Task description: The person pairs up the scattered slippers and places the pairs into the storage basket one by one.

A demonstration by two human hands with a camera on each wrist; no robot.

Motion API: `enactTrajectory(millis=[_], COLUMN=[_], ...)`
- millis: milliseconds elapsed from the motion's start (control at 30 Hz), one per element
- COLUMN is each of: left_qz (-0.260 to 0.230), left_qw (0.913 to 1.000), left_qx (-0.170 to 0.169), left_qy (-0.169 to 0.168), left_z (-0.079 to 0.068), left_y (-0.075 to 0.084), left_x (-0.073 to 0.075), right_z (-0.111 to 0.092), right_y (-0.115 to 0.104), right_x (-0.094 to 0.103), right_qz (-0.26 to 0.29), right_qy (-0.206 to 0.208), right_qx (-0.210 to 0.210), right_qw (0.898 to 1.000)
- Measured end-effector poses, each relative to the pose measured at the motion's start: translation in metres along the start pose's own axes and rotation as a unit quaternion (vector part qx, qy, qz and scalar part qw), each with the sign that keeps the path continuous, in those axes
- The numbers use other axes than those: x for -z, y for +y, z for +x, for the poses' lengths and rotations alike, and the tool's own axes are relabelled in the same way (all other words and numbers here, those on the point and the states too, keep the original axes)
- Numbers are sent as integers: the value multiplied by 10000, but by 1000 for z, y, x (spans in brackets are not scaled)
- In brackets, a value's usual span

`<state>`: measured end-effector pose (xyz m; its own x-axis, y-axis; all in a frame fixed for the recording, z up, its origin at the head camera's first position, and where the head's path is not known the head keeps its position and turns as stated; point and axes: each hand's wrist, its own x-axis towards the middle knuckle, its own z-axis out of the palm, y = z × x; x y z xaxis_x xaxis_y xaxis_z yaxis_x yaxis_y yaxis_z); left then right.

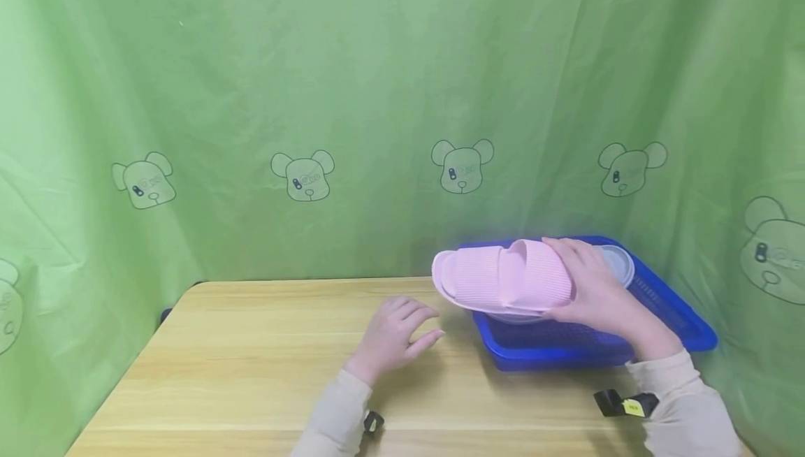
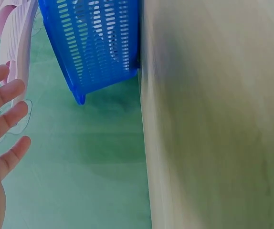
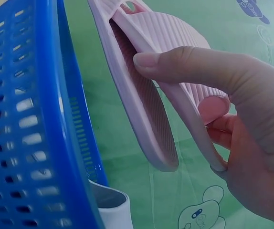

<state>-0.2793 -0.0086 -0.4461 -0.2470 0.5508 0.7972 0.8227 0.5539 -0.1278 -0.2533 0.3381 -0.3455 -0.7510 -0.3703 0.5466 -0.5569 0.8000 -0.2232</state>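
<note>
My right hand (image 1: 588, 286) grips a pink slipper (image 1: 481, 279) with ribbed straps, held over the left part of a blue basket (image 1: 566, 358). Seen from the right wrist, the thumb lies across the edge of the slipper (image 3: 168, 28), while the other fingers are mostly hidden behind it. My left hand (image 1: 393, 335) hovers low over the table, to the left of the basket, holding nothing. Its fingers are spread and relaxed in the left wrist view, where the slipper (image 2: 20, 43) shows beyond them.
In the basket lies a round, pale lid-like thing (image 1: 618, 265), partly behind my right hand. A white object with a grey inside (image 3: 115, 210) shows past the basket wall. The wooden table (image 1: 251, 352) backs onto a green curtain (image 1: 377, 93) printed with bear heads.
</note>
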Motion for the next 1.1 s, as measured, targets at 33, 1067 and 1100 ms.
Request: enactTrajectory(millis=[33, 1067, 1100], left_qz=[-16, -102, -75], left_qw=[10000, 9816, 9798], left_qx=[-6, 171, 186], left_qy=[-12, -1898, -1988], left_z=[1, 15, 15], left_y=[1, 33, 34], left_x=[0, -12, -12], right_z=[0, -23, -23], right_y=[0, 31, 31], right_x=[2, 26, 27], right_qz=[-2, -461, -477], right_qy=[-4, 17, 9], right_qx=[-7, -192, -206], right_qw=[10000, 9988, 9986])
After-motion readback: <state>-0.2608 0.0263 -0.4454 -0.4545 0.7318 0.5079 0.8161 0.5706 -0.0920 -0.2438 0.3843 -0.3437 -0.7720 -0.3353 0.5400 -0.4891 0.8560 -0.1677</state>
